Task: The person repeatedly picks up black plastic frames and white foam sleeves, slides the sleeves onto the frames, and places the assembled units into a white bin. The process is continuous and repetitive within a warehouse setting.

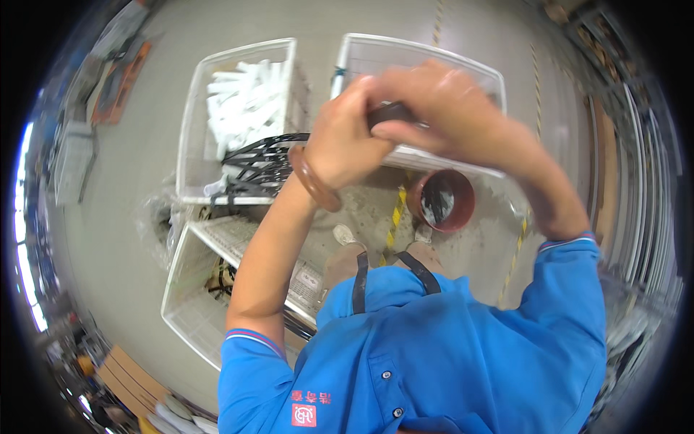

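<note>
My left hand, with a brown bangle on its wrist, is closed around a short dark piece held up in front of me. On the piece's other side is my right hand, its thumb below and its fingers curled over the top. Motion smears the right hand. Fingers cover most of the piece, so its kind cannot be made out. Both hands are over the near left part of a white-rimmed bin.
Left of it, another bin holds white strips and black strips. A third bin stands nearer, by my left arm. A reddish-brown bucket is on the floor near my feet. Long profiles line the right side.
</note>
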